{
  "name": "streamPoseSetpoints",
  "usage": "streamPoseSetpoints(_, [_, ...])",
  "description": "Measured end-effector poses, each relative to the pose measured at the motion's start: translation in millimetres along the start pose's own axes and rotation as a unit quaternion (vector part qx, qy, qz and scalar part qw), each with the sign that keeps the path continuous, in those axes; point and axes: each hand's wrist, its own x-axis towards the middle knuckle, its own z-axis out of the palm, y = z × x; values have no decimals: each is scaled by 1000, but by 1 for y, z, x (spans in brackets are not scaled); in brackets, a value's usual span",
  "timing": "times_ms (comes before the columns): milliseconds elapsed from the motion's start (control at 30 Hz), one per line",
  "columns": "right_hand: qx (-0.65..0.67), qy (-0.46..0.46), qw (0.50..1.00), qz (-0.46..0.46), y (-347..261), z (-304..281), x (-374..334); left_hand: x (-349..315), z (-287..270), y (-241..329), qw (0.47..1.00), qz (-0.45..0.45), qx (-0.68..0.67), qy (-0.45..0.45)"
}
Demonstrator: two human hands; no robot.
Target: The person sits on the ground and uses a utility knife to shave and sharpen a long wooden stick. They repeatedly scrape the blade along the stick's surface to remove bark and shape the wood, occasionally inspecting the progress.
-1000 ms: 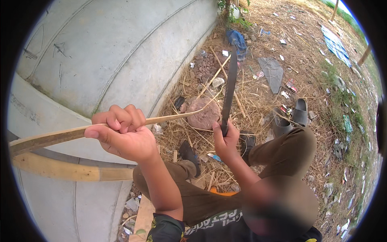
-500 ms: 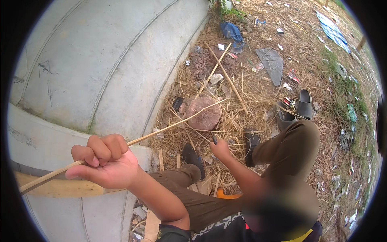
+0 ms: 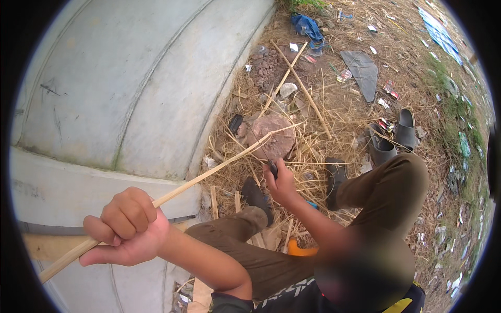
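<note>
My left hand [image 3: 128, 227] is wrapped round a long, pale strip of split wood or bamboo [image 3: 201, 178], which slants up to the right from the lower left. Its thin, frayed far end lies over a round, reddish stone-like block [image 3: 279, 136] on the ground. My right hand [image 3: 283, 182], close to that block, is closed on the black handle of a knife [image 3: 273, 169]. The thin, dark blade points up and left and crosses the strip near its far end; whether it touches the wood I cannot tell.
Two longer sticks [image 3: 308, 96] lie crossed beyond the block. A grey metal-like wall [image 3: 141, 78] stands on the left. Grey clogs [image 3: 405, 129] lie to the right, past my bent knee [image 3: 396, 177]. An orange object [image 3: 300, 249] lies by my leg, and straw and litter cover the ground.
My right hand has moved up and slightly left with the knife, whose blade now crosses the strip. My left hand has shifted slightly down, and the view has moved a little.
</note>
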Motion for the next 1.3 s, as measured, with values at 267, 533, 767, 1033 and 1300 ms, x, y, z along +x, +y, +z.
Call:
streamPoseSetpoints(267, [-196, -53, 950, 237, 103, -4, -23, -1, -10, 5, 994, 7, 35, 105])
streamPoseSetpoints(533, [-43, -43, 996, 60, 8, -7, 6, -5, -11, 7, 994, 10, 33, 102])
streamPoseSetpoints(767, [-188, -116, 946, 239, 113, 1, -11, 13, 30, -11, 859, 83, 278, 422])
streamPoseSetpoints(1033, [-9, -14, 982, 186, 47, -3, 9, -2, 3, 10, 989, -21, 90, 118])
streamPoseSetpoints(1300, [-85, -70, 972, 209, 113, -10, -10, 1, 2, 13, 994, -89, -63, -15])
